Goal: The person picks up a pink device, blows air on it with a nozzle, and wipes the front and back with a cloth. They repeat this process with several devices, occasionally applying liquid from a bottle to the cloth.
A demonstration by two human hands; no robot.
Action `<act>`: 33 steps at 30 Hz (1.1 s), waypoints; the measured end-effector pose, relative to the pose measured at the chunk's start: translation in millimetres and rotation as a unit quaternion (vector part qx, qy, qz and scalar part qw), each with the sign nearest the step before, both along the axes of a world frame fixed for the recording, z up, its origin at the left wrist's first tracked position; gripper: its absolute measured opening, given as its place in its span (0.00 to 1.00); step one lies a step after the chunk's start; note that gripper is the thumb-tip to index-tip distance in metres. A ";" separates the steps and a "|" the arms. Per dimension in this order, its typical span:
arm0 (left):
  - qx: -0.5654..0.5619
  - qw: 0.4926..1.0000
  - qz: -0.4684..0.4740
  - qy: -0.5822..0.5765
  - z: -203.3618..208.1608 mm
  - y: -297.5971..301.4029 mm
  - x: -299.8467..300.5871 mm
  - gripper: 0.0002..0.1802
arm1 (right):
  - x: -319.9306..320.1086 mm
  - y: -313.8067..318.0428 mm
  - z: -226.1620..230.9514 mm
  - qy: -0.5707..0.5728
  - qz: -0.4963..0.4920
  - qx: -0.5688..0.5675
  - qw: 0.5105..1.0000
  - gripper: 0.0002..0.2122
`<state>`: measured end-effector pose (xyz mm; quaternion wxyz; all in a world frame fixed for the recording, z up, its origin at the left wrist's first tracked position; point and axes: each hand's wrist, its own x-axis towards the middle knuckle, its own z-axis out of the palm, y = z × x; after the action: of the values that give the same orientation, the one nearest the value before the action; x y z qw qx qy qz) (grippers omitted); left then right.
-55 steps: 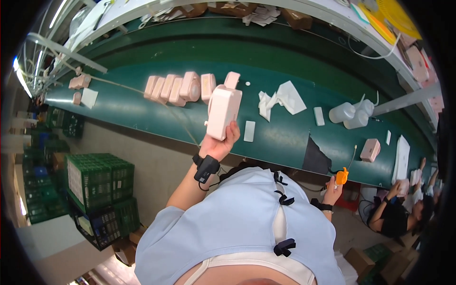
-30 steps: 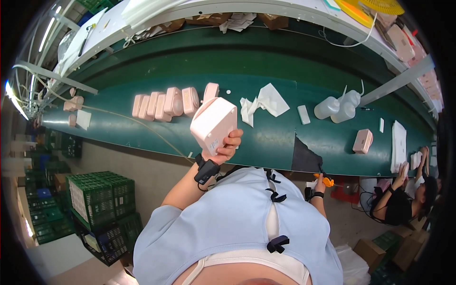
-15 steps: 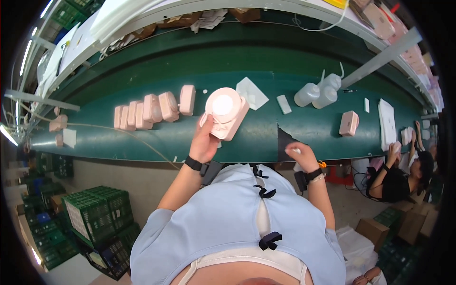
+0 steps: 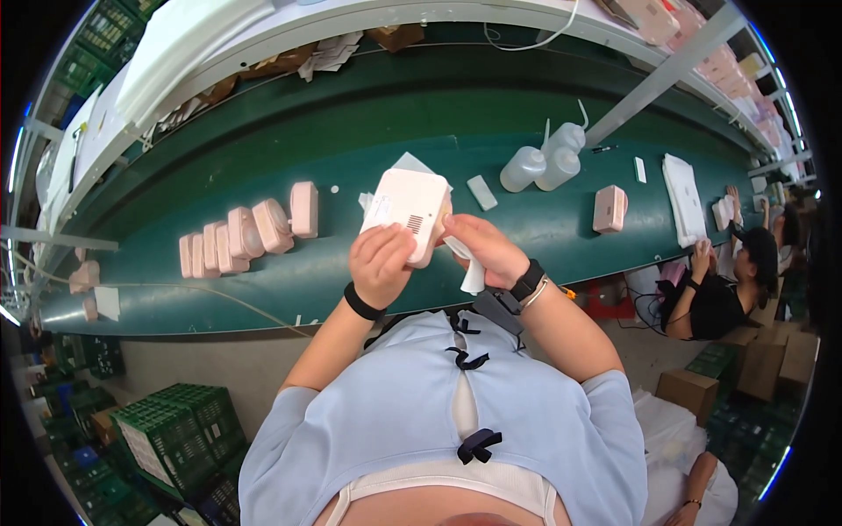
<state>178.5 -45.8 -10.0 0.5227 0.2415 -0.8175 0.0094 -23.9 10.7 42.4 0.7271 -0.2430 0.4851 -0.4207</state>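
My left hand (image 4: 382, 261) is closed round the lower left of a pale pink boxy device (image 4: 412, 197), held above the bench. Its flat back, with a small slotted grille and a pale label, faces up. Against the device's right edge, my right hand (image 4: 488, 248) pinches a white wiping cloth (image 4: 474, 275), whose loose end hangs below the fingers. Behind the device, partly covered by it, lies a white sheet (image 4: 410, 163). Several more pink devices (image 4: 235, 237) stand in a row to the left, and a single pink device (image 4: 610, 209) stands to the right.
Clear squeeze bottles (image 4: 524, 168) with bent spouts stand beyond my right hand, near a small white block (image 4: 481, 193). A white stack (image 4: 683, 202) lies farther right, by a co-worker in black (image 4: 715, 298). Green crates (image 4: 180, 434) stand on the floor at left.
The device has been turned from its round-fronted side to its flat back. My right hand has come up from the bench's near edge to the device, with the white cloth now showing.
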 end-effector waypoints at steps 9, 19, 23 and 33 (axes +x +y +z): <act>-0.039 0.978 -0.191 -0.080 14.0 13.1 -53.0 0.21 | -55.5 39.6 -0.2 -0.011 -0.229 -0.019 0.973 0.15; 0.245 0.935 -0.064 -0.248 -20.6 20.1 -23.9 0.25 | -327.6 167.8 23.9 0.657 -0.301 0.070 0.687 0.19; 0.276 0.918 0.035 -0.281 -20.2 31.1 0.0 0.26 | -446.9 193.9 -99.3 0.748 -0.221 0.203 0.593 0.32; 0.382 0.849 0.276 -0.238 -77.3 -15.8 70.6 0.42 | -499.0 157.0 -195.3 0.718 -0.272 0.179 0.615 0.30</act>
<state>249.1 -61.5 -87.3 0.1541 0.6284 -0.7556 -0.1020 -522.9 167.7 -152.9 0.0284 -0.1895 0.9618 -0.1955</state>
